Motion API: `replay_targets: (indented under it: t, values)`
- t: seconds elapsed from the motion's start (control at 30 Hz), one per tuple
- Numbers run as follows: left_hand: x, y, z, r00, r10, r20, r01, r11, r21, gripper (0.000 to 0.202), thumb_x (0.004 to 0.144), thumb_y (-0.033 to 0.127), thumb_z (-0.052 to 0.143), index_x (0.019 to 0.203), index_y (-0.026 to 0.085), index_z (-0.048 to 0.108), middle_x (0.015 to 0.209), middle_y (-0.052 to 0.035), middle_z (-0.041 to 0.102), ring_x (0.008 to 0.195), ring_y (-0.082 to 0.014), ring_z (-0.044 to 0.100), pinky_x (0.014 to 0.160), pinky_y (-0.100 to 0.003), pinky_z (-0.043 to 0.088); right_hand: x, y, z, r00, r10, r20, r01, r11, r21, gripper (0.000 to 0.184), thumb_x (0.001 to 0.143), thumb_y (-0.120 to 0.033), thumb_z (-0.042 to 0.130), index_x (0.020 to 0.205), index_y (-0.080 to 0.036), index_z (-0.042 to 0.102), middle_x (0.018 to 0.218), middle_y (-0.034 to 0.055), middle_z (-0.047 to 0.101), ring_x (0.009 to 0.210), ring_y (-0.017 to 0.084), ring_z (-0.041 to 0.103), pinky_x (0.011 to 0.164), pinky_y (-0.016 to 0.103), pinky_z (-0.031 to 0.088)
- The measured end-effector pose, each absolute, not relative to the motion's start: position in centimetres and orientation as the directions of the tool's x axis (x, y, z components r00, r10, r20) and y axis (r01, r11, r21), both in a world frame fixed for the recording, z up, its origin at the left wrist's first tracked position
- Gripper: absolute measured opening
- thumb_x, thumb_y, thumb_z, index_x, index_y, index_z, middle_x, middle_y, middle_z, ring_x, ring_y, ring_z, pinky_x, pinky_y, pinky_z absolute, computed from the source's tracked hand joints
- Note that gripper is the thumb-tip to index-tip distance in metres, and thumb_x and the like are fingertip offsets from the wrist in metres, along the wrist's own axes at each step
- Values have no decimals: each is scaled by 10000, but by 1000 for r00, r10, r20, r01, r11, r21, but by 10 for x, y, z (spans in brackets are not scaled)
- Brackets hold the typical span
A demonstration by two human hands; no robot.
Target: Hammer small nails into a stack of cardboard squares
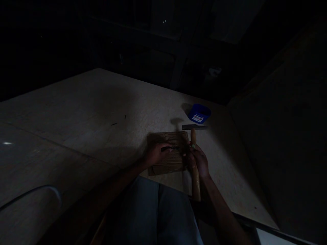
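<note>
A hammer (195, 177) with a pale wooden handle and a dark head lies upright across the view in my right hand (201, 162), which is closed around the middle of the handle. My left hand (155, 154) is over a brown, ridged board-like piece (170, 165) at the table's near edge. Between its fingers is a slim dark object (166, 148), too dim to name, pointing toward the right hand. Shadow hides the right fingertips, which are close to the far end of that object.
Beyond the hammer head stands a small blue tub (198, 114) with a white label. Two small dark nail-like pieces lie on the pale table (143, 102), left of the board. A cable (46, 187) curves at lower left. A dark wall (286, 119) rises at right.
</note>
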State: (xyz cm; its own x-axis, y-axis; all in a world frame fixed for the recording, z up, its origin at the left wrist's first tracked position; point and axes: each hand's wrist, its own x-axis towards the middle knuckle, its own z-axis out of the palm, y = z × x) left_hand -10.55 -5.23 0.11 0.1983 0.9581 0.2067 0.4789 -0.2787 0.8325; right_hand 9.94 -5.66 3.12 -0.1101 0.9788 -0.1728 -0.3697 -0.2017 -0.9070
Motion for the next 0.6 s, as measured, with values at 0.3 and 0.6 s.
replay_targets:
  t: [0.3,0.6]
  values:
    - [-102,-51,6,191,965,179,516,-254,818,233,832,320,738,1051,242,764,1067,-31,780,1013,-218,712,931,-326,536,106,-59,22,-52,982,-181,-536,-180,-825,366,764,-349,730,1088,-211,629,445,-152,416,313,52,334,425,184,460]
    - [-93,-45,0,165,969,185,582,-247,774,169,857,340,705,963,232,782,967,-34,779,927,-200,706,870,-319,536,110,-53,11,-140,978,-154,-613,-208,-762,329,769,-325,755,1056,-198,656,430,-153,420,314,45,289,472,176,487]
